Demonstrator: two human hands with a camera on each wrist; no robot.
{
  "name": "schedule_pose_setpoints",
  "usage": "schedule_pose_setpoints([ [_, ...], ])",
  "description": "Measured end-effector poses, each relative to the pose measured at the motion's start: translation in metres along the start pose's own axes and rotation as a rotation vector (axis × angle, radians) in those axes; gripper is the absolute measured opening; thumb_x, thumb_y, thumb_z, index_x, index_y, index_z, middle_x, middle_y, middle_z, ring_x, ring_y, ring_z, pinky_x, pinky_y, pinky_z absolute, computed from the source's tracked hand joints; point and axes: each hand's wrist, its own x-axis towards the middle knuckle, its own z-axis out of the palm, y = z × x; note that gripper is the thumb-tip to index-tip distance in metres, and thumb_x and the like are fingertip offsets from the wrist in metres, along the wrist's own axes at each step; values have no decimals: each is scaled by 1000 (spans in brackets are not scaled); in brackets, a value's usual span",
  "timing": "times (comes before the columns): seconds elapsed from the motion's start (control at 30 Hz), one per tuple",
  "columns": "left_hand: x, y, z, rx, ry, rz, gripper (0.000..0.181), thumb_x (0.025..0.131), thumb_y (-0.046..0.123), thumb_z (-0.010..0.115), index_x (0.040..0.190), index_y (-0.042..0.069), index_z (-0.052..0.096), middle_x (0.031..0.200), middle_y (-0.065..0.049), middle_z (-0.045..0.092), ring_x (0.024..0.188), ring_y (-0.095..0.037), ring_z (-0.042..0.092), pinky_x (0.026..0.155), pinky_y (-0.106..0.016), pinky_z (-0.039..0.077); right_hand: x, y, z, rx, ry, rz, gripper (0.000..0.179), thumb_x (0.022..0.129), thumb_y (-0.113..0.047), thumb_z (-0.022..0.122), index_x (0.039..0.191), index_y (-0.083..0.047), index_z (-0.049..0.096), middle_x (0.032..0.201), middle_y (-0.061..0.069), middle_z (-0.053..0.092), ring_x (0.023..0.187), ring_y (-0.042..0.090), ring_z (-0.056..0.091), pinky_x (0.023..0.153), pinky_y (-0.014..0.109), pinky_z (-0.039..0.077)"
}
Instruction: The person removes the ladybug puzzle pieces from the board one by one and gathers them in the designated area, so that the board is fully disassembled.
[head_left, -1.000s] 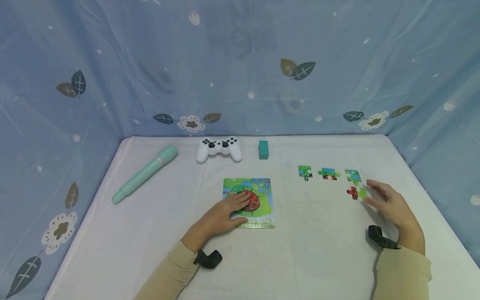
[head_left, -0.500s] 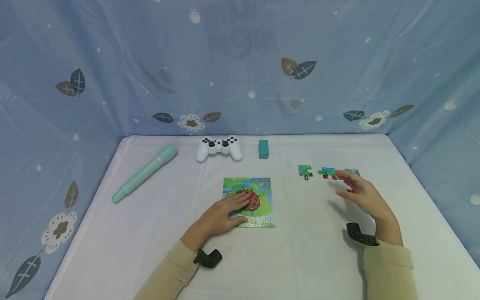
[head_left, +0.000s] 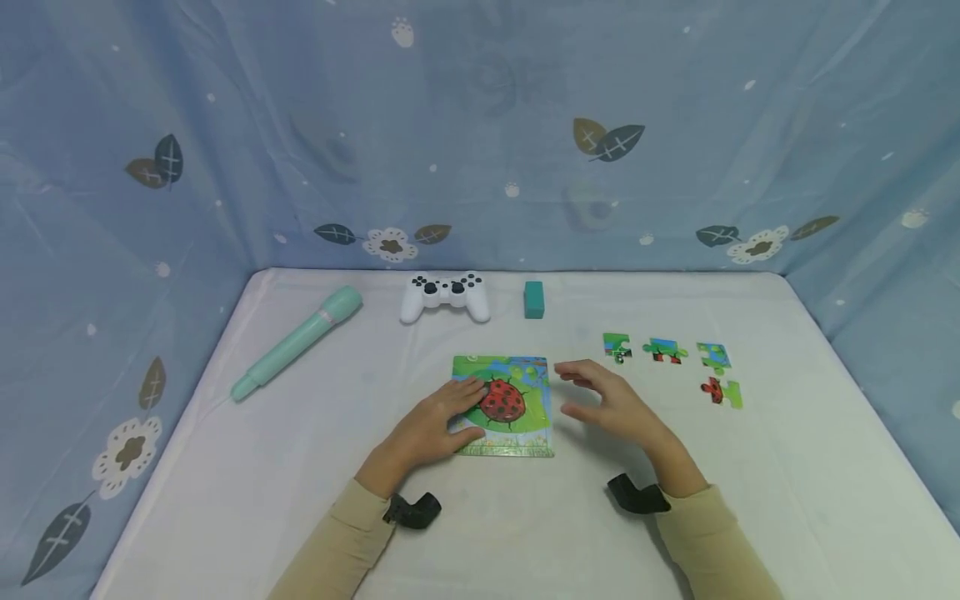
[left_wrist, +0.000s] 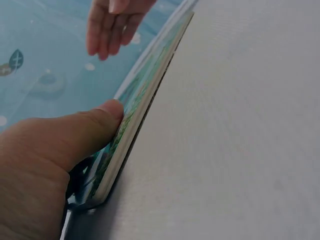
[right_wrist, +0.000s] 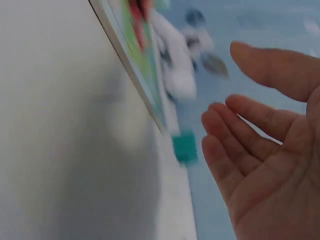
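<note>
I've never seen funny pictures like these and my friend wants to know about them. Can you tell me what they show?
Sure! There's no robot here, just a person's left hand and right hand. The wide picture comes from a camera on the person's head, looking forward and down. The other two come from cameras worn on the wrists.

On the white table are a ladybug puzzle, four loose puzzle pieces, a game controller, a small teal block and a long mint-green stick.

The left hand rests on the puzzle. The right hand is open beside it, with nothing in its fingers. So neither hand is gripping a loose piece.
</note>
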Motion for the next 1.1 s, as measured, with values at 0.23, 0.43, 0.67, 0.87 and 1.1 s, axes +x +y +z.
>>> schedule_pose_setpoints([
  [0.23, 1, 2, 1, -37, -20, -40, 61, 87, 37, 66, 137, 5, 51, 144, -10, 47, 137, -30, 38, 116, -42, 30, 21, -20, 37, -63, -85, 31, 54, 85, -16, 71, 131, 2, 51, 129, 15, 55, 120, 30, 53, 102, 47, 46],
  [0.43, 3, 3, 2, -45, -26, -43, 61, 87, 37, 66, 137, 6, 50, 144, -9, 47, 137, -29, 38, 116, -42, 30, 31, -26, 52, -129, -89, 73, 55, 85, -18, 71, 131, 3, 50, 131, 18, 52, 123, 34, 49, 104, 50, 43],
  [0.67, 3, 0, 4, -36, -26, -39, 61, 87, 37, 66, 137, 6, 51, 144, -9, 47, 136, -31, 38, 115, -43, 32, 30, -22, 63, -144, -87, 88, 54, 82, -13, 74, 128, 5, 51, 132, 16, 46, 123, 31, 45, 102, 46, 45],
  [0.87, 4, -1, 0, -54, -40, -52, 61, 88, 36, 66, 138, 6, 49, 145, -9, 45, 137, -33, 37, 115, -44, 32, 31, -17, 68, -67, -55, 57, 50, 82, -11, 73, 123, 1, 47, 127, 16, 44, 119, 29, 42, 98, 47, 45],
  [1.1, 2, -1, 0, -59, -32, -52, 60, 88, 35, 66, 137, 5, 50, 144, -9, 46, 137, -32, 37, 116, -44, 31, 33, -16, 73, -37, -10, 72, 50, 81, -7, 73, 123, 1, 46, 122, 15, 49, 113, 27, 47, 95, 45, 46],
])
